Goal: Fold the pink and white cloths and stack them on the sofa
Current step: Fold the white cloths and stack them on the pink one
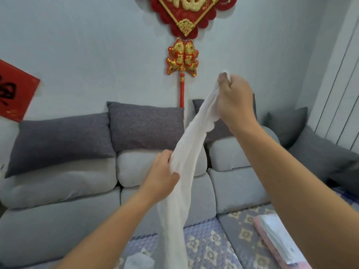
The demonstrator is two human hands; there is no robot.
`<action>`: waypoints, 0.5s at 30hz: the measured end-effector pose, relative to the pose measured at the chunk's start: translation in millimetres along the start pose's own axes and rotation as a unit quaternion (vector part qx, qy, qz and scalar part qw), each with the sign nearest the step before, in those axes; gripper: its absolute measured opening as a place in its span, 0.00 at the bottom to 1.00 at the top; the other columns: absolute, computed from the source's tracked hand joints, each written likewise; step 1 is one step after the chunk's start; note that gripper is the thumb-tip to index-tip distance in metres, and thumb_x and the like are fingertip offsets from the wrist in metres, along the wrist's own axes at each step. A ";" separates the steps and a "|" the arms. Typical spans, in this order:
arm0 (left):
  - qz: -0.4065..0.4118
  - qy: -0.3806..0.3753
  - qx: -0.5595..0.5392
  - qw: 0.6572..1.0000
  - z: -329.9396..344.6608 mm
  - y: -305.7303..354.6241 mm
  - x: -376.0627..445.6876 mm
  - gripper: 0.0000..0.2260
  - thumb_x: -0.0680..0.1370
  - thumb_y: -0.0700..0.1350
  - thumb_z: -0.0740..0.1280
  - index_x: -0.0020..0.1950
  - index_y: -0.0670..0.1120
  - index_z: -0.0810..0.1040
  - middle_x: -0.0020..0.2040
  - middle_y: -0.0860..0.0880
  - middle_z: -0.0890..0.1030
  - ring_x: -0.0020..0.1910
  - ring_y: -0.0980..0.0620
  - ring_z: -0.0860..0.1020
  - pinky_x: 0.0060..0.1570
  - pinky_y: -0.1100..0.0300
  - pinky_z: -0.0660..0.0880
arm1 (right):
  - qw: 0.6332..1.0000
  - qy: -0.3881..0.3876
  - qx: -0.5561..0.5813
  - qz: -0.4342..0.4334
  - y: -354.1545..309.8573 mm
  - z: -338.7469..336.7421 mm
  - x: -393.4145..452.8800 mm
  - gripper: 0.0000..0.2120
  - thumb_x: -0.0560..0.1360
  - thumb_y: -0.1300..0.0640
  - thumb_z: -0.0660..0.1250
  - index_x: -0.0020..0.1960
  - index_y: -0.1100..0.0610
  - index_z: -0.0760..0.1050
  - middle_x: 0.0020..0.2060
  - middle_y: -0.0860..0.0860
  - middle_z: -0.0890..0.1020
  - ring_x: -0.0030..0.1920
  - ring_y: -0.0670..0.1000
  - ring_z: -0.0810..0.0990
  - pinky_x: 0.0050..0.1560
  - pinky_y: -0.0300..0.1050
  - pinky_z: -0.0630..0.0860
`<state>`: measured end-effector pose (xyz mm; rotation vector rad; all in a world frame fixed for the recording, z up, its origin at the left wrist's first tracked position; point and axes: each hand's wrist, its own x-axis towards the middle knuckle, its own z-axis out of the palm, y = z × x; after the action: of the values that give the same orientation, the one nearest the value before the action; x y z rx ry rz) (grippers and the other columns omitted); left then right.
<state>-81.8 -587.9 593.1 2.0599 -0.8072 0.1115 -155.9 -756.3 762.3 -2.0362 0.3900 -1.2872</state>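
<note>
The long white gauzy cloth (182, 171) is hanging bunched, running diagonally from the right hand (234, 100), pinching its top at upper centre, down through the left hand (162, 177), gripping mid-length, toward the bottom edge.

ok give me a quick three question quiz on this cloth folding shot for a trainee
1. True or false: both hands grip the long white mesh cloth.
2. Which hand is higher? A) left hand B) right hand
3. Fill in: the folded pink and white cloth stack lies on the patterned sofa seat at the lower ____ of the view.

Key: 1 true; 2 B; 3 right.
</note>
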 end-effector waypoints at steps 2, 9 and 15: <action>-0.032 0.014 0.017 0.999 -1.2 -14.3 -3.5 0.05 0.73 0.37 0.64 0.45 0.46 0.74 0.41 0.52 0.76 0.38 0.53 0.74 0.38 0.55 0.71 | 0.999 0.035 0.003 0.029 9.2 -7.7 8.0 0.21 0.85 0.49 0.51 0.35 0.55 0.61 0.31 0.49 0.67 0.33 0.50 0.65 0.36 0.49 0.62; -0.100 -0.147 -0.111 0.978 -84.7 -15.6 38.9 0.07 0.77 0.32 0.64 0.51 0.41 0.80 0.45 0.43 0.85 0.43 0.47 0.83 0.43 0.52 0.79 | 0.975 -0.103 0.114 0.161 19.4 -38.1 31.9 0.18 0.84 0.47 0.59 0.40 0.56 0.73 0.32 0.50 0.75 0.30 0.48 0.74 0.29 0.39 0.71; -0.067 0.059 0.153 0.984 -153.8 -22.0 114.4 0.06 0.79 0.44 0.66 0.46 0.51 0.82 0.44 0.47 0.85 0.47 0.46 0.82 0.43 0.57 0.74 | 0.873 -0.329 0.274 0.231 -2.8 -57.5 27.5 0.18 0.84 0.50 0.59 0.40 0.59 0.72 0.21 0.51 0.72 0.18 0.46 0.70 0.19 0.35 0.67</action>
<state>53.9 -518.0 711.0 2.3657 -0.6041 0.2969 -194.0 -792.6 798.5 -1.6140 0.1416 -0.3066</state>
